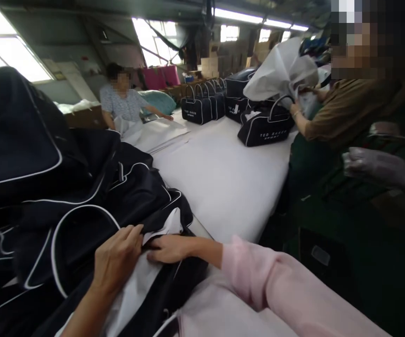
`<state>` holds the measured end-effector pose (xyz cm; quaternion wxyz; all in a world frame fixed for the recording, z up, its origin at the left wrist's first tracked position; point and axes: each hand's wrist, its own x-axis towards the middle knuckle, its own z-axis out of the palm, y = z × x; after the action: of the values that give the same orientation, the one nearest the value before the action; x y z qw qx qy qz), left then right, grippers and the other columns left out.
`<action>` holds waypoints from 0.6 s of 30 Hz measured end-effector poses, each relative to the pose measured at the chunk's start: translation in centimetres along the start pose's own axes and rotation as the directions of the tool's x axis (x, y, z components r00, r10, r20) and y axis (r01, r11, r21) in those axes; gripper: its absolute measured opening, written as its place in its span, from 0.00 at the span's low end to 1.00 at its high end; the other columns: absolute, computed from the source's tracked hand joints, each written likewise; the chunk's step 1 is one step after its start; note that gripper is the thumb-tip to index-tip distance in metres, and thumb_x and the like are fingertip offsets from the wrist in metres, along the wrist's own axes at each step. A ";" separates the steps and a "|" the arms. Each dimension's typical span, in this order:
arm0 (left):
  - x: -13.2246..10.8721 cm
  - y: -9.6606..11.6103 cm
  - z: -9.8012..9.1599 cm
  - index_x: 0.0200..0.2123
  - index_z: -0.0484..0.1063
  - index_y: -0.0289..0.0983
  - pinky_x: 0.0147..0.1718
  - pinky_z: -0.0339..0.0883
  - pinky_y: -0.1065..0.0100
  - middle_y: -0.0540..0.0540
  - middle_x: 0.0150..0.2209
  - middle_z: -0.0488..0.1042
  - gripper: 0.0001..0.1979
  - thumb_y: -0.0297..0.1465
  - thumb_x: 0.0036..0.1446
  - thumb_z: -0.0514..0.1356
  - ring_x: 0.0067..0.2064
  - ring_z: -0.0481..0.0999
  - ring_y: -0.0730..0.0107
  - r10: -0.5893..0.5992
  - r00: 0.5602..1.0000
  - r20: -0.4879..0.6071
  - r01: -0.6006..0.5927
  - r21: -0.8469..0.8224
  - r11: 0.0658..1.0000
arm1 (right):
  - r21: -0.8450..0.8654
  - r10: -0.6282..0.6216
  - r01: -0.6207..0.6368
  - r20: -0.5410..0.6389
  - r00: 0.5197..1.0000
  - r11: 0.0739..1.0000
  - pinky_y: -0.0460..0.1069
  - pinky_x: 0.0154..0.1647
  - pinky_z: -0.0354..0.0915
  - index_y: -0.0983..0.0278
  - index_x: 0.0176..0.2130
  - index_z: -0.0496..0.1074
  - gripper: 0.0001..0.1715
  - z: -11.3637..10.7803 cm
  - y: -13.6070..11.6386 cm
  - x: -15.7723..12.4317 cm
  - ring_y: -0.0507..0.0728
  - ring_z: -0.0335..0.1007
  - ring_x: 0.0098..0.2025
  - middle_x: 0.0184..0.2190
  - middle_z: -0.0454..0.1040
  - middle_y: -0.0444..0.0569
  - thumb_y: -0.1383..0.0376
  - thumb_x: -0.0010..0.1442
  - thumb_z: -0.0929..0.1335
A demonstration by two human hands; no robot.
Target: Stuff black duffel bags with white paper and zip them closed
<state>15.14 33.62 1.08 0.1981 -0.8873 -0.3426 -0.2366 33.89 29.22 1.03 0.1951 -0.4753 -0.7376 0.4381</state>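
Hands on a dark bag (pixel 93 206) at the table's (pixel 223 182) near edge.
Left hand (pixel 116 257) and right hand (pixel 167 248) grips both pinch its white paper (pixel 163 227).

left hand (pixel 118 260) fingertips buried in white sheet (pixel 135 285) fold; dark bag (pixel 13 135) cut by left edge; far bag lettering (pixel 194 113) too small to read

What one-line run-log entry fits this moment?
left hand: on white paper stuffing | right hand: on same stuffing | navy white-piped fabric bag: lying on table
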 end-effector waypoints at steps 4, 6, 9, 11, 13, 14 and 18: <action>0.1 -0.2 -0.3 0.51 0.72 0.36 0.32 0.63 0.67 0.48 0.40 0.75 0.12 0.31 0.67 0.56 0.36 0.75 0.69 -0.027 0.999 -0.035 0.026 -0.017 1.000 | 0.098 0.098 -0.073 -0.274 0.957 0.992 0.52 0.61 0.64 0.64 0.59 0.68 0.25 0.5 -0.5 -5.2 0.58 0.69 0.56 0.54 0.71 0.53 0.64 0.64 0.63; 0.2 0.0 0.0 0.54 0.70 0.36 0.34 0.64 0.68 0.47 0.41 0.74 0.14 0.29 0.67 0.56 0.37 0.75 0.69 0.029 0.999 -0.024 -0.030 -0.044 0.999 | 0.098 0.166 -0.135 -0.468 0.868 0.986 0.53 0.65 0.60 0.66 0.63 0.64 0.30 1.6 -0.2 -7.1 0.58 0.64 0.60 0.57 0.66 0.56 0.67 0.62 0.63; 0.4 0.2 0.4 0.54 0.69 0.33 0.35 0.65 0.67 0.45 0.41 0.73 0.14 0.26 0.67 0.54 0.39 0.75 0.67 0.160 0.987 0.004 -0.159 -0.081 0.984 | 0.062 0.220 -0.224 -0.564 0.796 0.973 0.58 0.71 0.50 0.70 0.69 0.52 0.40 3.3 0.9 -7.4 0.64 0.47 0.70 0.67 0.51 0.62 0.66 0.62 0.64; 0.9 0.1 0.6 0.54 0.69 0.32 0.34 0.65 0.67 0.44 0.40 0.73 0.14 0.24 0.67 0.53 0.37 0.74 0.67 0.225 0.974 0.026 -0.222 -0.088 0.971 | 0.023 0.179 -0.199 -0.552 0.815 0.980 0.59 0.72 0.48 0.72 0.70 0.49 0.42 3.7 1.7 -6.5 0.65 0.44 0.71 0.69 0.48 0.63 0.64 0.63 0.64; 1.6 -0.1 0.7 0.54 0.68 0.31 0.35 0.67 0.66 0.43 0.40 0.73 0.15 0.22 0.66 0.52 0.36 0.74 0.67 0.276 0.960 0.056 -0.271 -0.085 0.959 | -0.068 0.040 -0.089 -0.529 0.848 0.994 0.56 0.71 0.52 0.72 0.68 0.54 0.38 3.5 2.3 -5.6 0.62 0.52 0.68 0.65 0.58 0.61 0.65 0.63 0.64; 2.0 -0.2 0.7 0.54 0.69 0.30 0.35 0.67 0.66 0.43 0.40 0.73 0.15 0.22 0.66 0.51 0.36 0.74 0.67 0.296 0.953 0.067 -0.290 -0.077 0.954 | -0.129 -0.050 -0.018 -0.506 0.861 0.991 0.54 0.70 0.54 0.72 0.66 0.59 0.33 3.2 2.4 -5.3 0.61 0.57 0.65 0.61 0.63 0.60 0.66 0.64 0.63; 3.6 0.0 1.1 0.45 0.72 0.32 0.30 0.66 0.66 0.46 0.33 0.72 0.10 0.25 0.67 0.51 0.31 0.73 0.67 0.295 0.951 0.096 -0.288 -0.081 0.954 | -0.336 -0.303 0.197 -0.303 0.904 0.921 0.51 0.67 0.58 0.74 0.56 0.69 0.24 2.5 2.4 -4.6 0.59 0.65 0.59 0.54 0.71 0.60 0.66 0.67 0.57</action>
<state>17.76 36.02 2.18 0.1827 -0.9457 -0.2099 -0.1678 35.55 24.44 -1.69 0.3041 -0.4694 -0.8040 0.2018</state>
